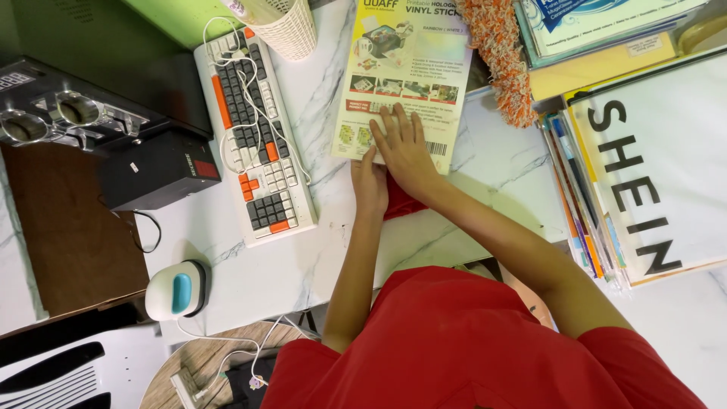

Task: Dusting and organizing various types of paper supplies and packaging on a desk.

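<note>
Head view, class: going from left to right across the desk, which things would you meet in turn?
Black machine → small white and teal device → white keyboard with grey and orange keys → left hand → right hand resting on the yellow sticker-paper pack → orange fuzzy duster → stack of folders → white bag with black letters.
</note>
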